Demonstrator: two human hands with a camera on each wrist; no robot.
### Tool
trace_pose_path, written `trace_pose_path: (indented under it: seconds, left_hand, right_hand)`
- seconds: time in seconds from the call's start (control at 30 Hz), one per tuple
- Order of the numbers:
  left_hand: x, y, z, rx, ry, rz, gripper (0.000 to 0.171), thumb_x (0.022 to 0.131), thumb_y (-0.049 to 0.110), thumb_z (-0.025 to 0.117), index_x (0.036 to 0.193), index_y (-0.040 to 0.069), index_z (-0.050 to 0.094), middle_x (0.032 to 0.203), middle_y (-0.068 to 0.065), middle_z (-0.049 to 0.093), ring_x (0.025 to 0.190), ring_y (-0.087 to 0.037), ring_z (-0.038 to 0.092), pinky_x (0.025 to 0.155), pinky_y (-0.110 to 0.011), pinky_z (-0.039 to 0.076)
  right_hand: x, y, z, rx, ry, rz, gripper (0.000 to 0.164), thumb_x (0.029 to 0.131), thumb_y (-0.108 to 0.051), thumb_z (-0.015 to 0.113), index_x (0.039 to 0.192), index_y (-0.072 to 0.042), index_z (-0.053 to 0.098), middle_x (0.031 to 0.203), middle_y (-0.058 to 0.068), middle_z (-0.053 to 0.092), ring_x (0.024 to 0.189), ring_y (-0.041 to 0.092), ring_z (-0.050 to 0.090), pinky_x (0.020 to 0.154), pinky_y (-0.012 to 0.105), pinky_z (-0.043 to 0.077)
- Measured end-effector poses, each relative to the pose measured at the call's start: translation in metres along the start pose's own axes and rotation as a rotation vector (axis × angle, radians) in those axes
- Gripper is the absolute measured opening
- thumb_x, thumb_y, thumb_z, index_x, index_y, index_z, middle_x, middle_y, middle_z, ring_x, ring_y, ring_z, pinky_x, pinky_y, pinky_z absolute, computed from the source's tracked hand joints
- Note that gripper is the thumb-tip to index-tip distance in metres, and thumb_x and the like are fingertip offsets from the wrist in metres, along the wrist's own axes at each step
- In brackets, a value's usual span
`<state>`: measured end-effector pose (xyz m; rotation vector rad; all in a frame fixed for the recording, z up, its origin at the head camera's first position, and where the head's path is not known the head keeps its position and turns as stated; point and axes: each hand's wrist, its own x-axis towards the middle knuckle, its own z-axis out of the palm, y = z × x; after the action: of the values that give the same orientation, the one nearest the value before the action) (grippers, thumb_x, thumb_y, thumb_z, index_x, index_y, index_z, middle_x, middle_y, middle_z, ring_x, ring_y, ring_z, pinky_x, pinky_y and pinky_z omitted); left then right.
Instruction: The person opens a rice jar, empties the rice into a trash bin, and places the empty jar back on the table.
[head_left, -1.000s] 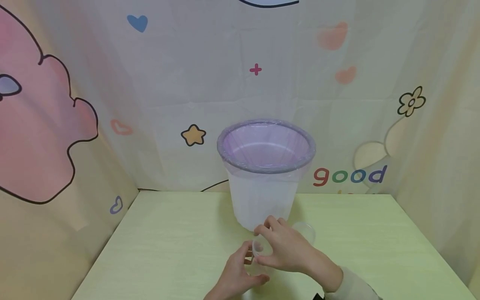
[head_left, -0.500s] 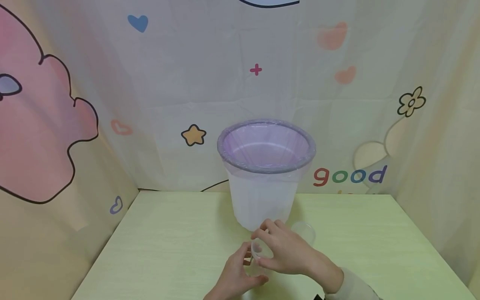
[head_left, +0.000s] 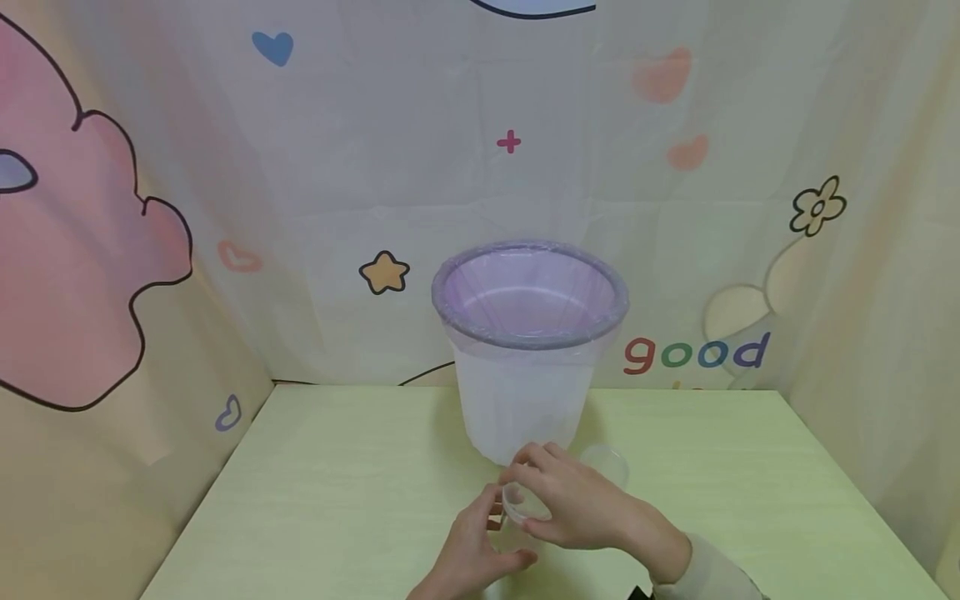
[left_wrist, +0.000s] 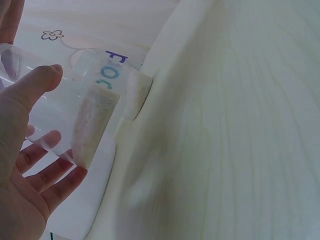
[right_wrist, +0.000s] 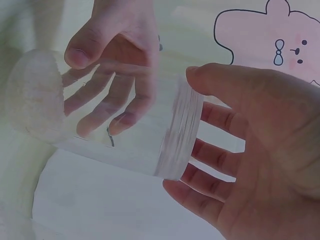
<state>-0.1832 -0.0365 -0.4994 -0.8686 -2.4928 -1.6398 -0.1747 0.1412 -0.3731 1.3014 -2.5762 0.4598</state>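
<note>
Both hands are on a clear plastic jar (right_wrist: 130, 157) above the table, front centre in the head view. A pale, crumbly-looking layer (left_wrist: 94, 122) covers its bottom end. My left hand (head_left: 474, 546) holds the jar's body from the left, with thumb on one side and fingers curved along the other. At the ridged clear top (right_wrist: 180, 130), my right hand (head_left: 581, 504) grips the edge between thumb and fingers. A small dark curved mark (right_wrist: 111, 137) shows against the clear wall in the right wrist view.
A white bin (head_left: 525, 400) with a purplish liner over its grey rim stands just beyond my hands. Another clear jar (left_wrist: 137, 92) with a pale bottom is on the pale green table (head_left: 345, 483), right of the bin's base. A printed curtain (head_left: 360, 150) hangs behind.
My right hand has dropped slightly and turned a little at the jar's top. My left hand keeps its hold nearly unmoved. The head view has shifted slightly.
</note>
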Motion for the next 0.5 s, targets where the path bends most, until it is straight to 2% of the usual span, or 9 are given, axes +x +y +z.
trace_pose_path:
  seconds: [0.27, 0.37, 0.5]
  left_hand:
    - [-0.0006, -0.0020, -0.0003, -0.006, 0.005, -0.007, 0.064, 0.072, 0.029, 0.077, 0.126, 0.023, 0.042, 0.116, -0.001, 0.058, 0.099, -0.013, 0.054, 0.077, -0.025, 0.051]
    - [-0.0014, -0.0024, -0.0003, -0.010, 0.005, -0.018, 0.064, 0.072, 0.030, 0.077, 0.126, 0.024, 0.043, 0.116, 0.000, 0.058, 0.100, -0.012, 0.054, 0.077, -0.024, 0.050]
    - [-0.0006, -0.0028, -0.0009, -0.002, 0.012, -0.003, 0.065, 0.072, 0.029, 0.077, 0.127, 0.022, 0.042, 0.118, -0.002, 0.058, 0.099, -0.013, 0.054, 0.078, -0.026, 0.051]
  right_hand:
    - [-0.0018, 0.0029, 0.0014, 0.009, 0.028, -0.128, 0.044, 0.071, -0.007, 0.072, 0.111, -0.015, 0.055, 0.110, -0.002, 0.052, 0.099, 0.015, 0.051, 0.084, 0.029, 0.046]
    - [-0.0023, 0.0031, 0.0026, 0.008, 0.025, -0.123, 0.045, 0.071, -0.008, 0.072, 0.112, -0.015, 0.055, 0.113, -0.001, 0.053, 0.102, 0.016, 0.052, 0.084, 0.030, 0.047]
    - [-0.0006, 0.0040, 0.0054, -0.026, 0.050, -0.080, 0.043, 0.074, -0.019, 0.072, 0.113, -0.016, 0.055, 0.120, 0.002, 0.052, 0.105, 0.019, 0.052, 0.082, 0.032, 0.049]
